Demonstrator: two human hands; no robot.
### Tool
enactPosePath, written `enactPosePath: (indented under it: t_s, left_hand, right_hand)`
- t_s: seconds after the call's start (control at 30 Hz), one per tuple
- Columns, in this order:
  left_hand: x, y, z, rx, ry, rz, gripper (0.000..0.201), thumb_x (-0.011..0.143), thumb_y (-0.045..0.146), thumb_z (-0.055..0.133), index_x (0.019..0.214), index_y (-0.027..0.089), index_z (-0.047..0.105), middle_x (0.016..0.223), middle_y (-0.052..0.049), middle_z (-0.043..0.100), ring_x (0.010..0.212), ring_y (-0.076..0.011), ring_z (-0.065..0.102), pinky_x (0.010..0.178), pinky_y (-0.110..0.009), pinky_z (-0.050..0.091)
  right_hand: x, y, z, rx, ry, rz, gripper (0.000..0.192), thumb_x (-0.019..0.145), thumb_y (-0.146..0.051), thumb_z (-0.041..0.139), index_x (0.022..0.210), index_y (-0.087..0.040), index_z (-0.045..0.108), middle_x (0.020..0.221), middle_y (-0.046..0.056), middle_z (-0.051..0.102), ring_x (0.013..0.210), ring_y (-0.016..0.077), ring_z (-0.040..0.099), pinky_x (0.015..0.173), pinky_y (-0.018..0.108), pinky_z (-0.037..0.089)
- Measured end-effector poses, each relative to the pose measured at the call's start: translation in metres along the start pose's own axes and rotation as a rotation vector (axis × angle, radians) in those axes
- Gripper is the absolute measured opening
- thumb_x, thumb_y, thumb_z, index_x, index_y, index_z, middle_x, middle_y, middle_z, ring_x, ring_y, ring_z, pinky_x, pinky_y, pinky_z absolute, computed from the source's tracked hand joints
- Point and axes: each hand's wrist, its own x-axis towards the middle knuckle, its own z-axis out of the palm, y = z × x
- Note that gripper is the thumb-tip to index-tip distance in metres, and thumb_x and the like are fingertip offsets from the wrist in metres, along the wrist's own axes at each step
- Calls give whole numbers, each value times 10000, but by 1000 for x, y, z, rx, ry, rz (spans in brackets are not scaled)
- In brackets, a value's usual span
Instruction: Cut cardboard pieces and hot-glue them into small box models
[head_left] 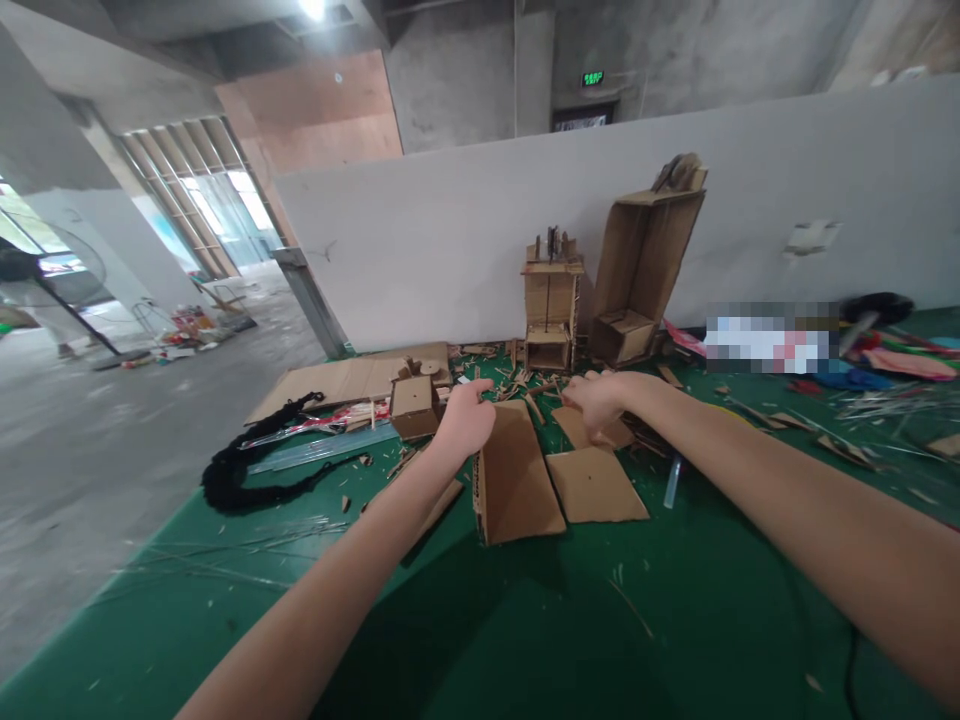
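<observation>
Centrally, a folded cardboard piece stands on the green counter; the left hand closes its grip on its top edge. At three o'clock, the right hand presses curled fingers onto flat cardboard scraps.

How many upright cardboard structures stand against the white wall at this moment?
2. A small shelf-like cardboard tower stands at the wall's middle, and a taller open cardboard box leans just to its right. Scraps around their bases may hide smaller pieces.
</observation>
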Motion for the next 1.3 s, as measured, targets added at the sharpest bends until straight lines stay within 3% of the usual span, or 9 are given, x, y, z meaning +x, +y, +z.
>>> enactPosePath:
  t_s: [0.1, 0.23, 0.37, 0.43, 0.5, 0.6, 0.73, 0.97, 1.3]
  left_hand:
    - [0, 0, 0, 18, 7, 16, 543, 695, -3, 426, 1224, 13, 544, 1265, -149, 568, 1141, -227, 544, 967, -282, 418]
    - [1, 0, 1, 20, 8, 23, 543, 693, -3, 433, 1221, 27, 551, 1287, -149, 549, 1144, -240, 543, 973, -311, 417]
    - [1, 0, 2, 4, 6, 11, 540, 698, 2, 428, 1226, 20, 543, 1258, -162, 569, 1022, -247, 614, 879, -330, 482]
    - [2, -1, 3, -5, 0, 0, 531, 709, 15, 429, 1229, 6, 534, 1187, -165, 617, 925, -241, 649, 805, -326, 514]
    - [3, -2, 4, -8, 3, -7, 523, 716, 25, 432, 1228, 14, 535, 1134, -140, 650, 921, -229, 650, 805, -313, 513]
    - [4, -2, 5, -4, 27, 6, 507, 719, 19, 424, 1205, 53, 566, 1205, -101, 619, 1085, -211, 578, 934, -291, 443]
    - [4, -3, 6, -5, 43, 30, 494, 737, 31, 409, 1203, 43, 574, 1234, -128, 596, 1088, -217, 573, 955, -296, 431]
    - [4, -4, 6, -12, 43, 28, 482, 752, 48, 409, 1205, 38, 573, 1170, -132, 635, 1003, -217, 610, 908, -302, 464]
    - [2, -4, 5, -30, 21, -3, 502, 766, 54, 382, 1242, 52, 543, 1098, -123, 670, 720, -167, 642, 711, -279, 518]
  right_hand:
    - [0, 6, -12, 44, 24, 2, 472, 470, -322, 751, 903, -199, 612, 1027, 107, 594, 953, 332, 541, 696, 378, 413]
    - [-8, 15, -28, 167, 37, -54, 305, 644, -347, 649, 899, -210, 552, 802, 30, 620, 716, 212, 575, 542, 279, 366]
    - [-36, 7, -47, 287, 166, -129, 237, 777, -344, 530, 972, -212, 501, 944, 39, 627, 804, 187, 571, 595, 261, 381]
    - [-56, -8, -52, 482, 243, -262, 232, 785, -375, 541, 950, -215, 515, 950, 40, 642, 817, 193, 579, 622, 268, 390]
    - [-76, -29, -49, 543, 244, -339, 232, 781, -409, 559, 926, -229, 546, 898, 24, 651, 759, 181, 584, 603, 270, 381]
    - [-97, -61, -30, 475, 261, -433, 140, 803, -353, 557, 876, -235, 573, 747, -2, 631, 650, 157, 559, 546, 266, 330]
    - [-108, -86, -3, 381, 340, -435, 99, 849, -308, 528, 895, -224, 554, 785, 11, 626, 681, 167, 558, 547, 258, 316]
    - [-115, -89, -1, 384, 407, -441, 69, 884, -289, 501, 879, -224, 523, 785, 1, 593, 695, 154, 539, 564, 251, 329]
    - [-110, -95, 11, 469, 372, -420, 57, 895, -275, 489, 890, -225, 517, 817, 6, 605, 726, 155, 559, 584, 252, 342]
